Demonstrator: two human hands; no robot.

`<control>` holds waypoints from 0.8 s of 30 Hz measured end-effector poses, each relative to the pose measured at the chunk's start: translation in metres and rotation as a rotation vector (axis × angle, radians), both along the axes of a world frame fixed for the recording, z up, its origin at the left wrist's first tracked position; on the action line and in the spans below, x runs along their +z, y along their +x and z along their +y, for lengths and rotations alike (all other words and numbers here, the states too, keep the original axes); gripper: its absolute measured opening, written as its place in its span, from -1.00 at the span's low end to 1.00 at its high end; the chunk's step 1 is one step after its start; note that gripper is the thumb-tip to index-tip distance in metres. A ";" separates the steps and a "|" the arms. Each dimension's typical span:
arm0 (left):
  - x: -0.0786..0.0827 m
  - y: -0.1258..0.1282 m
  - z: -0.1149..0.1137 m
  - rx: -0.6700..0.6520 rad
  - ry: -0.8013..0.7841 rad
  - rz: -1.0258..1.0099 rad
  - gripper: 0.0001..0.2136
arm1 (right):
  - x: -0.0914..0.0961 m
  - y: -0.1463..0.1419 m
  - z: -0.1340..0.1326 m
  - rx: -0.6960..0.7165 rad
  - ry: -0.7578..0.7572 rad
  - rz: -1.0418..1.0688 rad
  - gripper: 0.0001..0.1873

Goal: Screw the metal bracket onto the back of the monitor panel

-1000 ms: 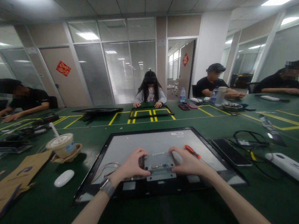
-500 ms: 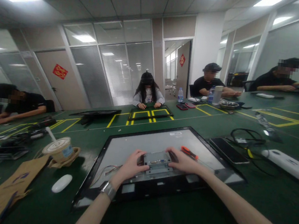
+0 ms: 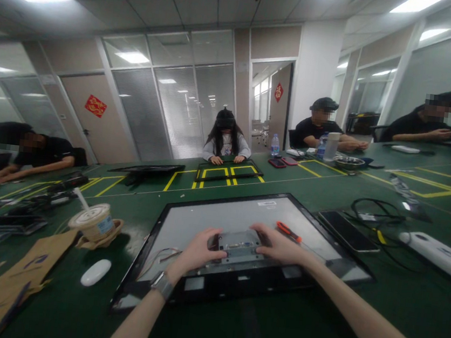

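Note:
A monitor panel (image 3: 220, 217) lies back-up on the green table in front of me, black frame round a grey metal back. A small metal circuit board cover (image 3: 238, 243) with connector ports sits near its front edge. My left hand (image 3: 196, 251) grips the cover's left end with curled fingers; a watch is on that wrist. My right hand (image 3: 277, 245) grips the cover's right end. An orange-handled screwdriver (image 3: 288, 231) lies on the panel just beyond my right hand. Thin wires (image 3: 160, 256) trail over the panel's left side.
A lidded cup with a straw (image 3: 92, 221), a white mouse (image 3: 95, 272) and brown cardboard (image 3: 13, 280) lie at left. A phone (image 3: 347, 231), black cables (image 3: 379, 211) and a white power strip (image 3: 439, 252) lie at right. Several people sit round the table, one with a black frame (image 3: 228, 170).
Both hands stay on the metal cover; the view has shifted slightly. The cover looks pressed lower and flatter on the panel than a second ago.

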State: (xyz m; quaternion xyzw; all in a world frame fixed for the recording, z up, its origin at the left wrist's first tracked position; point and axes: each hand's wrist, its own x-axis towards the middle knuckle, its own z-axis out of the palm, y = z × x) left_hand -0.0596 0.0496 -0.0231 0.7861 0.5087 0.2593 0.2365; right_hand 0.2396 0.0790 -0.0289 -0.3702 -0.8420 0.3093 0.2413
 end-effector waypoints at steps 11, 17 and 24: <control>0.007 -0.001 -0.003 -0.135 -0.053 0.031 -0.39 | 0.017 0.003 -0.012 -0.002 -0.059 -0.048 -0.27; 0.012 0.001 -0.005 -0.107 0.014 0.059 -0.38 | 0.023 -0.002 -0.018 -0.055 0.030 -0.067 -0.32; 0.013 0.001 -0.006 -0.127 0.020 0.067 -0.40 | 0.029 -0.002 -0.023 -0.078 0.008 -0.096 -0.37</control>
